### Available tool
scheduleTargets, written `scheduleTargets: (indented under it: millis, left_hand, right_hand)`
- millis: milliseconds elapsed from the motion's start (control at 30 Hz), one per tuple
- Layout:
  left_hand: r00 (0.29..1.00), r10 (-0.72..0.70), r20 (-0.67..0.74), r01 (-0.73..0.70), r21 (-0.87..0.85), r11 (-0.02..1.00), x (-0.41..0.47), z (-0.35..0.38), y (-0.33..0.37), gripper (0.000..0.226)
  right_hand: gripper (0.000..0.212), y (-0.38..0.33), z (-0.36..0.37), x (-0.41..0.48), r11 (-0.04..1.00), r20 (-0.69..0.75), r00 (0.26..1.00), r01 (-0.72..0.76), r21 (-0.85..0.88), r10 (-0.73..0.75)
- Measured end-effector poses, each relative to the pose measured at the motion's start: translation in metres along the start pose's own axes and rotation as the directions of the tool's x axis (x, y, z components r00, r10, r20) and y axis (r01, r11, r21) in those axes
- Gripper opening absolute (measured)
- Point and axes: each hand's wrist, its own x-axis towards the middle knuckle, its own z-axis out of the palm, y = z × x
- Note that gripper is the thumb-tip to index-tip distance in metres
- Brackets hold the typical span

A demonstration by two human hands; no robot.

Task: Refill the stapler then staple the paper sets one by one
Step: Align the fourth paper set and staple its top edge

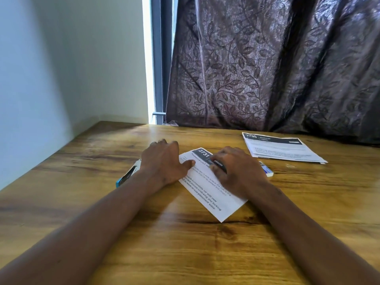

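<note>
Two bare hands steady a printed paper set (211,194) headed "2731" on a wood-grain surface (72,202), the sheets lying at a slant between the forearms. The left hand (162,159) lies flat and relaxed, its thumb on the set's near-left edge and its fingers stretched out onto the bare wood beyond, apparently to pin the pages in place. The right hand (236,171) covers the set's upper right part, fingers bent over the dark header band. Whether it presses down or pinches the corner cannot be told from this angle.

The stapler (128,174), a blue, black and white tool, lies on the surface just left of the left wrist, touched by neither hand. The wrist hides much of it, so whether it is open for loading or closed is unclear. A small blue and white box (267,171), probably staples, peeks out from behind the right hand.

A second stack of papers (281,149), headed "2705", lies well apart at the far right near a leaf-patterned curtain (277,58). Its body text is too blurred to read. The squaring of the nearer set suggests it is being lined up for stapling, with the stapler to be picked up next.
</note>
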Motion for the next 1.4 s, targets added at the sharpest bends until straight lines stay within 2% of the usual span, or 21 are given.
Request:
scheduleTargets:
  millis: [233,333,433,500,600,700,800,900,1000,1100,1200,1333,1400]
  left_hand:
    - [0.992,-0.032,0.123,0.045,-0.106,0.993,0.005,-0.004,-0.009,0.061]
    - [0.99,-0.034,0.137,0.058,-0.182,0.982,0.003,-0.005,-0.01,0.05]
    - [0.995,-0.025,0.098,0.054,-0.312,0.949,0.001,-0.004,-0.013,0.043]
    - [0.997,-0.023,0.075,0.055,-0.46,0.886,0.0,-0.005,-0.013,0.04]
    - [0.999,-0.002,0.043,0.031,-0.679,0.734,0.0,-0.008,-0.012,0.04]
    - [0.995,0.089,-0.037,-0.085,-0.776,0.625,-0.001,-0.008,-0.01,0.039]
    - [0.984,0.153,-0.092,-0.162,-0.814,0.558,-0.003,-0.006,-0.008,0.044]
    - [0.976,0.196,-0.091,-0.185,-0.821,0.541,-0.005,-0.003,-0.005,0.061]
    - [0.969,0.229,-0.093,-0.197,-0.851,0.487,-0.008,0.0,0.0,0.076]
    - [0.964,0.25,-0.086,-0.199,-0.857,0.474,-0.011,0.002,0.004,0.077]
    - [0.958,0.27,-0.094,-0.218,-0.851,0.478,-0.015,0.001,0.006,0.064]
    - [0.959,0.254,-0.128,-0.24,-0.844,0.479,-0.019,-0.001,0.005,0.011]
    - [0.969,0.208,-0.132,-0.217,-0.856,0.469,-0.02,-0.004,0.004,0.009]
  right_hand:
    - [0.052,-0.004,0.002,-0.002,0.992,-0.012,0.992,-0.125,0.015,0.125]
    - [0.049,-0.006,-0.001,-0.005,0.985,-0.051,0.985,-0.164,0.061,0.167]
    - [0.04,-0.005,-0.008,-0.003,0.978,-0.141,0.977,-0.14,0.154,0.162]
    - [0.036,-0.002,-0.015,-0.001,0.974,-0.22,0.966,-0.092,0.208,0.139]
    - [0.033,0.003,-0.022,-0.002,0.98,-0.281,0.957,-0.015,0.197,0.072]
    - [0.031,0.006,-0.025,-0.002,0.99,-0.313,0.95,0.046,0.135,-0.001]
    - [0.03,0.005,-0.025,-0.002,0.994,-0.365,0.929,0.088,0.06,-0.06]
    - [0.028,0.001,-0.024,-0.001,0.998,-0.397,0.916,0.069,0.003,-0.062]
    - [0.029,-0.006,-0.022,0.002,0.998,-0.425,0.905,0.043,0.036,-0.023]
    - [0.028,-0.015,-0.016,0.002,0.991,-0.417,0.908,0.018,0.134,0.04]
    - [0.019,-0.022,-0.012,0.002,0.957,-0.417,0.903,0.028,0.29,0.1]
    - [0.012,-0.025,-0.013,0.0,0.938,-0.427,0.903,0.098,0.332,0.057]
    - [0.01,-0.026,-0.013,-0.002,0.932,-0.433,0.901,0.139,0.336,0.022]
